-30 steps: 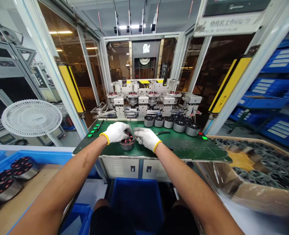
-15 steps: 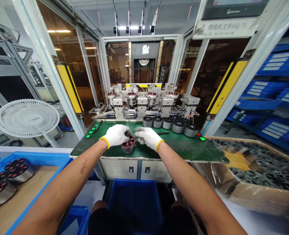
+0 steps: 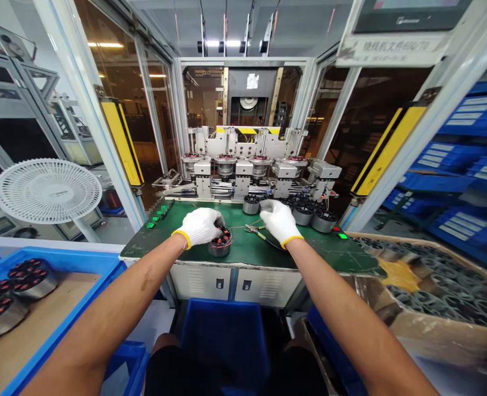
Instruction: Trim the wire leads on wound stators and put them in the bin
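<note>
Left hand (image 3: 201, 226) is clamped on the rim of an upright wound motor core (image 3: 220, 245), which sits on the green bench (image 3: 329, 256) at that hand's right. Right hand (image 3: 279, 221) stands well apart, just beside the pliers (image 3: 253, 230); its grip cannot be told from this view.

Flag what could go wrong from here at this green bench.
The white-gloved left hand rests on the round metal stator with red coils, so its fingers might snag or disturb the coil wires. The yellow-green-handled pliers lie close to that stator and could scrape it if knocked. The white-gloved right hand sits right beside the grey cylindrical cores, so it might bump one out of line.
</note>
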`<state>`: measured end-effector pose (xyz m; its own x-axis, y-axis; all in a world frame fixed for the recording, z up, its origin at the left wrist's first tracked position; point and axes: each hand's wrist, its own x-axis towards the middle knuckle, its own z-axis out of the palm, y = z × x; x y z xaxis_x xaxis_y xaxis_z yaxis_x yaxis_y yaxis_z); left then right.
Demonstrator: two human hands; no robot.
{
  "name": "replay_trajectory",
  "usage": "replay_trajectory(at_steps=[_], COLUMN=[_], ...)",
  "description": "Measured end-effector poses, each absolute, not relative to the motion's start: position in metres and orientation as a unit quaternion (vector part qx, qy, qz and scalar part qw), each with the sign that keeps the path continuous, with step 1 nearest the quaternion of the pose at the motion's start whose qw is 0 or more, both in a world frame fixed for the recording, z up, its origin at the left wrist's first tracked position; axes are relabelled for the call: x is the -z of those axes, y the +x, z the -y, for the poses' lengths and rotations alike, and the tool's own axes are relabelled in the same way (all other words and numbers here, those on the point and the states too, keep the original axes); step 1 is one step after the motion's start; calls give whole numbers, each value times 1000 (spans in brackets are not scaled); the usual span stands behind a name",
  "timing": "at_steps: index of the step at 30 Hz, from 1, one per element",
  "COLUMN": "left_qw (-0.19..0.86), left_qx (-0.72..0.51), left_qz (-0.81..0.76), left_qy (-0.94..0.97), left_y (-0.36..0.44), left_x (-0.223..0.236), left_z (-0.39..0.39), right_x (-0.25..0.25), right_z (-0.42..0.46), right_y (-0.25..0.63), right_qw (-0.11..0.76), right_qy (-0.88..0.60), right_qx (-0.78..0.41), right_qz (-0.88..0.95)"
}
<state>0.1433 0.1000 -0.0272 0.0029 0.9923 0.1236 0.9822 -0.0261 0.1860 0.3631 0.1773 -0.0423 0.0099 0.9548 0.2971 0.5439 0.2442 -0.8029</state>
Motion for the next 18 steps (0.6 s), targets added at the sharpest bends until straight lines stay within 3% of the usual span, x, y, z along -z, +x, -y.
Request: replay_trajectory(at_steps=[4,9,18], left_qw=[10,17,18], left_qx=[-112,-109,-112], left_qz=[-719,-734,-732], left_qy=[686,670,672], left_y=[147,150,151], left_x=[29,30,28], left_z=[-99,-96,-94], right_x=[34,61,60], right_z=[-149,-127,-121], right_y=[342,315,309], right_qw=[464,342,249], right_qy=[-517,-447,-511], right_qx=[-165,-275,-146], right_qz=[700,780,809])
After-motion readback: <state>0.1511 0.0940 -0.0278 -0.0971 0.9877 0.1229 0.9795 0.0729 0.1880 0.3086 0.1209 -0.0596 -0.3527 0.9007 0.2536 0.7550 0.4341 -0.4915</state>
